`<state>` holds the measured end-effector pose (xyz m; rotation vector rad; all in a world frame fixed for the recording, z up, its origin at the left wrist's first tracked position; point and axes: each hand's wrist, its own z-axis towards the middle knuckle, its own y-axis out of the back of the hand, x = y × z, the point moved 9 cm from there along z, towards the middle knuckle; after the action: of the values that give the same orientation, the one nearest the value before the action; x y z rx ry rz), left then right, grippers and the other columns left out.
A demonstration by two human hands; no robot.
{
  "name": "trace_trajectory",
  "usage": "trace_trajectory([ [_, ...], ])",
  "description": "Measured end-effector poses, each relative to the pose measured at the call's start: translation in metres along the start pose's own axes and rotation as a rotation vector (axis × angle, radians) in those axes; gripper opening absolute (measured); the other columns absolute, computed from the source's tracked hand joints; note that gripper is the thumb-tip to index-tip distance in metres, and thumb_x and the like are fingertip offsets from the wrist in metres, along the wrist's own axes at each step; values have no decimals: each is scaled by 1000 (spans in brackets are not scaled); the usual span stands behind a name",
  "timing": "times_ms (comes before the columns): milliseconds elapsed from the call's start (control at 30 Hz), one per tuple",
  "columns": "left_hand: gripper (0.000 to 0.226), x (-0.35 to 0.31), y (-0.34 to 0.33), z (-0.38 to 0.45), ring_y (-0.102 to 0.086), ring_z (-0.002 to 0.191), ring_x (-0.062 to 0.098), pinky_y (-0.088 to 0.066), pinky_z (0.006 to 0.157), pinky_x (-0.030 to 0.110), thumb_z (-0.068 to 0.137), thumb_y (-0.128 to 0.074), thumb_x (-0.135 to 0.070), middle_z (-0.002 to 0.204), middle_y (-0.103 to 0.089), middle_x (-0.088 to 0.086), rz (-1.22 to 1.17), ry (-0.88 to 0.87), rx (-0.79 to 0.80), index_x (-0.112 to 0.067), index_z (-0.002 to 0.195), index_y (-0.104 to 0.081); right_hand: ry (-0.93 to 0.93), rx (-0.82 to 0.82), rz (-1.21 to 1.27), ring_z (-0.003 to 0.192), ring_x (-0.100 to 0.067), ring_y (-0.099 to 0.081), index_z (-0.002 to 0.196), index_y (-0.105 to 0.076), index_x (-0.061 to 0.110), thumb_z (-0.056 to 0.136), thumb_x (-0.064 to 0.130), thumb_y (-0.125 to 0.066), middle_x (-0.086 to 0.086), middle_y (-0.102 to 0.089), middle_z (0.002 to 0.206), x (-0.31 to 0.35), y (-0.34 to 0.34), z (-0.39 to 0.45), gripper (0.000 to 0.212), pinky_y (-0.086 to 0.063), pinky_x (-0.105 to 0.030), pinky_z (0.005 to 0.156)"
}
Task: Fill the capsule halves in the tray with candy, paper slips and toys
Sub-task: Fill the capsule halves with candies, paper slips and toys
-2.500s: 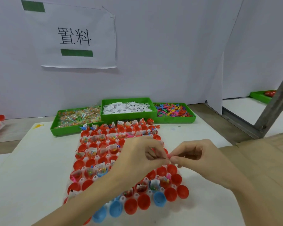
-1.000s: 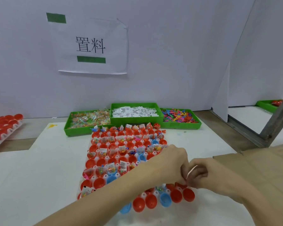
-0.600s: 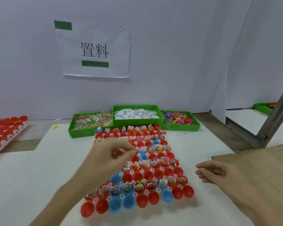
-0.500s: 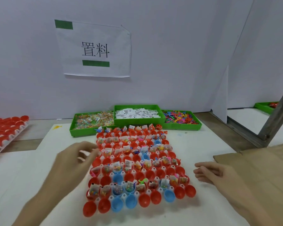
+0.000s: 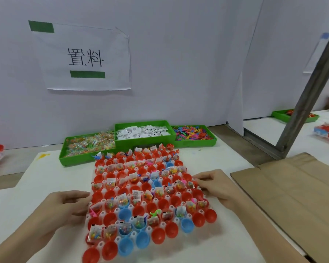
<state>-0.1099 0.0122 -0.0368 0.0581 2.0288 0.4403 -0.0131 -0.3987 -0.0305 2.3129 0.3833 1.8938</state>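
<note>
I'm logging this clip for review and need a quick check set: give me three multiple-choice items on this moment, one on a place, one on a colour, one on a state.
1. Which green bin sits in the middle of the three behind the capsule tray?
A. candy
B. paper slips
C. toys

2. What colour are most capsule halves in the tray?
A. blue
B. yellow
C. red

3. What are the two hands doing?
A. both resting at opposite side edges of the tray
B. both lifted high above the bins
C. both inside the cardboard box

Answers:
1 B: the paper slips bin stands between the candy bin and the toys bin.
2 C: red halves fill most of the capsule tray, with only a few blue ones.
3 A: the left hand lies at the tray's left edge, the right hand at its right edge, fingers touching it.
</note>
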Motion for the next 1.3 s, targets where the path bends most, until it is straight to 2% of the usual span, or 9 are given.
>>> trace_trajectory([
  [167,31,-4,-29,-22,-77,70,35,-61,53,36,77,-82,-4,85,-77,23,-167,2,41,2,105,-70,41,-52,-77,76,-14,-73,96,-80,5,94,9,-71,-10,-79,88,3,36,-13,10,-62,-27,69],
  [300,48,-27,-74,-54,-75,63,35,-61,49,36,55,-86,-11,87,-75,27,-285,-57,149,5,98,-73,68,-38,-284,81,-11,-76,92,-81,18,93,12,-73,0,-80,88,12,91,-27,10,-57,-16,67],
  [467,34,-46,-161,-80,-75,66,35,-62,55,40,71,-87,-3,86,-75,26,-343,-92,235,6,100,-71,-108,-1,-425,88,-13,-76,93,-84,16,87,14,-79,1,-80,96,6,176,-40,8,-59,-21,69],
  [633,26,-62,-251,-99,-77,69,31,-64,61,40,82,-83,-5,80,-76,19,-424,-124,291,3,102,-68,-204,-145,-646,88,-20,-75,84,-84,13,83,8,-82,-2,-80,86,-4,258,-35,5,-61,-26,65],
  [767,27,-76,-302,-107,-77,68,28,-63,57,35,83,-83,-8,86,-75,19,-460,-144,326,0,100,-64,-285,-133,-720,88,-21,-75,87,-84,13,83,1,-80,-4,-80,88,-16,297,-29,14,-61,-27,66],
  [933,25,-84,-363,-119,-77,67,30,-65,62,42,84,-79,-3,88,-67,19,-472,-167,397,0,96,-58,-414,-135,-800,82,-22,-78,82,-85,15,81,-2,-81,-5,-80,87,-36,339,-24,17,-64,-33,69],
  [1067,24,-85,-398,-121,-78,69,21,-63,58,32,88,-76,-4,94,-70,18,-441,-150,439,-4,100,-55,-413,-242,-850,82,-25,-77,80,-85,13,79,-2,-82,-6,-80,84,-44,371,-16,16,-65,-41,73],
  [1200,23,-76,-413,-111,-77,70,16,-64,62,29,89,-76,-6,92,-73,12,-385,-146,438,-6,101,-56,-370,-343,-913,80,-17,-75,79,-85,24,81,4,-81,6,-79,78,-41,385,-7,21,-62,-28,71],
  [1300,22,-75,-416,-104,-76,67,12,-62,61,24,90,-76,-10,90,-73,8,-352,-162,416,-10,100,-57,-369,-406,-885,83,-15,-72,77,-84,29,83,4,-78,8,-78,80,-44,387,-4,26,-59,-29,79],
])
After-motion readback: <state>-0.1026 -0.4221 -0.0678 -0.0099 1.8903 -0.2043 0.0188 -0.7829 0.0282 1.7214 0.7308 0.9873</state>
